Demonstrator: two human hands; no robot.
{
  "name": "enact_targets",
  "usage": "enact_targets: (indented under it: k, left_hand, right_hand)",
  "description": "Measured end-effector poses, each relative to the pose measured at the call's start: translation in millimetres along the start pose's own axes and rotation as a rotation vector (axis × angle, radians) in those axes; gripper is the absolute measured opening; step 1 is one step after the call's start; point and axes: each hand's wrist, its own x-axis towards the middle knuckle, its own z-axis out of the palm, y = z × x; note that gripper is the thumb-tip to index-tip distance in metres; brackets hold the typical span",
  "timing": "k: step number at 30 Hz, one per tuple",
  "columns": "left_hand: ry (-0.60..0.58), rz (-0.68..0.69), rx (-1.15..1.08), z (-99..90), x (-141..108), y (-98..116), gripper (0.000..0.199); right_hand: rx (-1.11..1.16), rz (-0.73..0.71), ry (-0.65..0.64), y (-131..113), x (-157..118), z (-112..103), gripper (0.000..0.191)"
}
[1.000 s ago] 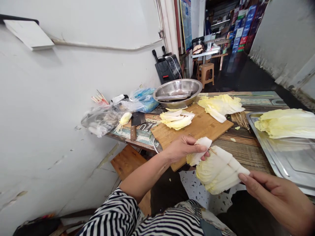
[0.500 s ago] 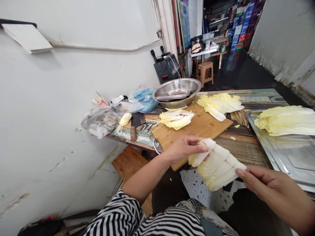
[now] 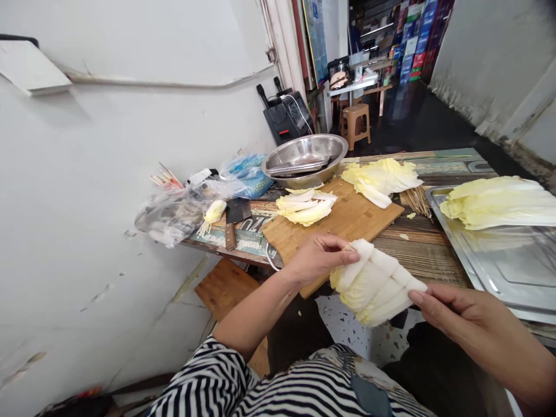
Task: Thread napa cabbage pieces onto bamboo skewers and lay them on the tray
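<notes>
Between my hands is a row of overlapping napa cabbage leaves [image 3: 376, 281], held over the table's front edge. Thin brown bits, like a stick, show across the white stems; the yellow frilly ends hang down toward me. My left hand [image 3: 319, 260] pinches the far-left leaf by its white stem. At the other end, my right hand [image 3: 460, 313] grips the row's right corner between thumb and fingers. Loose cabbage leaves [image 3: 308, 207] lie on the wooden cutting board [image 3: 347, 223], with a bigger pile of leaves [image 3: 382, 178] at its back right.
A metal tray [image 3: 499, 266] on the right holds more cabbage leaves [image 3: 499, 200]. Wooden skewers [image 3: 416, 200] lie between board and tray. Behind the board stands a steel basin [image 3: 304, 156]. On the left are a cleaver [image 3: 234, 220], enoki mushrooms wrapped in leaf [image 3: 214, 214] and plastic bags [image 3: 174, 211].
The view has shifted slightly, moving the scene left and up. The left-end leaf lies flatter against the row; both hands keep their hold on the cabbage leaves.
</notes>
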Motion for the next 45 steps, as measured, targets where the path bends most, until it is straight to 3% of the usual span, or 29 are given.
enact_targets:
  k: [9, 12, 15, 18, 23, 29, 33, 37, 42, 45]
  left_hand:
    - [-0.067, -0.078, 0.098, -1.6, 8.5, -3.0, 0.047]
    - [-0.065, -0.014, 0.160, -3.0, 10.1, 1.0, 0.047]
    - [0.030, 0.094, 0.296, -8.3, 9.5, 2.2, 0.055]
    - [0.194, 0.162, 0.474, -20.2, 7.3, -4.4, 0.062]
    - [0.368, 0.217, 0.685, -49.9, 7.0, -30.7, 0.054]
    - [0.400, 0.197, 0.712, -61.1, 6.3, -46.2, 0.053]
    - [0.373, 0.236, 0.776, -59.8, 5.2, -46.5, 0.046]
    - [0.368, 0.280, 0.808, -61.2, 4.7, -49.9, 0.043]
    - [0.360, 0.285, 0.793, -62.7, 5.0, -53.1, 0.043]
    - [0.366, 0.292, 0.787, -62.0, 4.9, -53.4, 0.041]
  right_hand:
    - [0.210, 0.148, -0.133, -4.5, 4.2, 4.2, 0.059]
    - [0.278, 0.171, -0.129, 1.4, 6.2, 5.7, 0.060]
    - [0.331, 0.188, -0.062, 7.1, 10.0, -2.1, 0.060]
    - [0.398, 0.215, 0.019, 12.4, 14.0, -23.3, 0.062]
    - [0.491, 0.227, 0.140, 25.1, 14.5, -78.8, 0.057]
    - [0.492, 0.184, 0.302, 48.0, 41.1, -150.0, 0.034]
    - [0.334, 0.219, 0.375, 60.5, 78.3, -183.1, 0.028]
    - [0.050, 0.333, 0.441, 66.4, 100.2, -198.3, 0.031]
    - [-0.478, 0.475, 0.545, 56.0, 86.6, -206.1, 0.031]
    - [-0.823, 0.482, 0.605, 42.1, 68.9, -197.1, 0.031]
